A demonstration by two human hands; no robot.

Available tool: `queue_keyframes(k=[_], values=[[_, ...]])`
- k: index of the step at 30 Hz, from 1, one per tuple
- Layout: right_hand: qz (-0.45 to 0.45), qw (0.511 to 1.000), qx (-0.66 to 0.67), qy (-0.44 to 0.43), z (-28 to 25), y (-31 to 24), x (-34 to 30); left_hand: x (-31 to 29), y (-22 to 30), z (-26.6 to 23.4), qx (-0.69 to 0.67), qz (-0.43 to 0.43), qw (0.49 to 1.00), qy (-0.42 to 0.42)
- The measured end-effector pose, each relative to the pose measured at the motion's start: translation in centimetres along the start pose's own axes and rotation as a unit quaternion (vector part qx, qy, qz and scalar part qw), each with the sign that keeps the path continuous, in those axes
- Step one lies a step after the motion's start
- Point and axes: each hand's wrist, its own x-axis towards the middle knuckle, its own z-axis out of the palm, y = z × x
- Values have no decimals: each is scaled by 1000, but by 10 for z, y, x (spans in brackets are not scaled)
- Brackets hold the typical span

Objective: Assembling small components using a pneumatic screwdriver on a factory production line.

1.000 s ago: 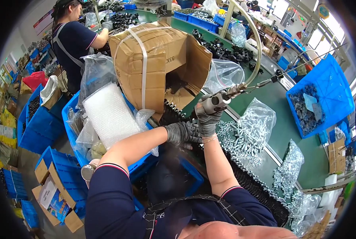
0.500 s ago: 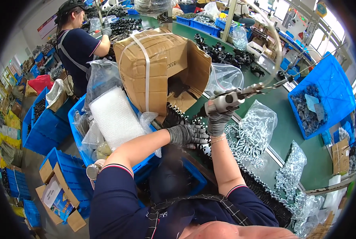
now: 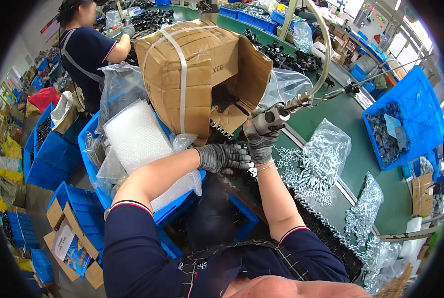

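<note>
Worktop [image 3: 393,198], printed carton [image 3: 197,64], right hand [image 3: 261,145] gripping tool [image 3: 269,122]

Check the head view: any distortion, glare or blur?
All in the head view: straight edges bow, corners go black; windows at upper right wash out white; the clear bag of metal parts glints; the right hand and tool look fairly clear; the dark area below the left hand is murky.

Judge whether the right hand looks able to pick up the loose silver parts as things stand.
Probably not: the silver parts lie close beside the right hand, apparently unblocked, but that hand grips the grey tool and would likely have to put it down first.
</note>
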Motion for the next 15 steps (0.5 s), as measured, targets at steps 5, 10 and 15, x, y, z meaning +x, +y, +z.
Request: queue_keyframes(k=[5,10,15], values=[[16,999,-15,-23,-23,6,7,1,-2,-1,0,-20,1000,7],[-24,996,88,-2,5,-44,21,-9,24,-11,18,-42,998,52],[-40,994,104,12,8,-27,33,34,60,-58,-107,-541,815,-178]])
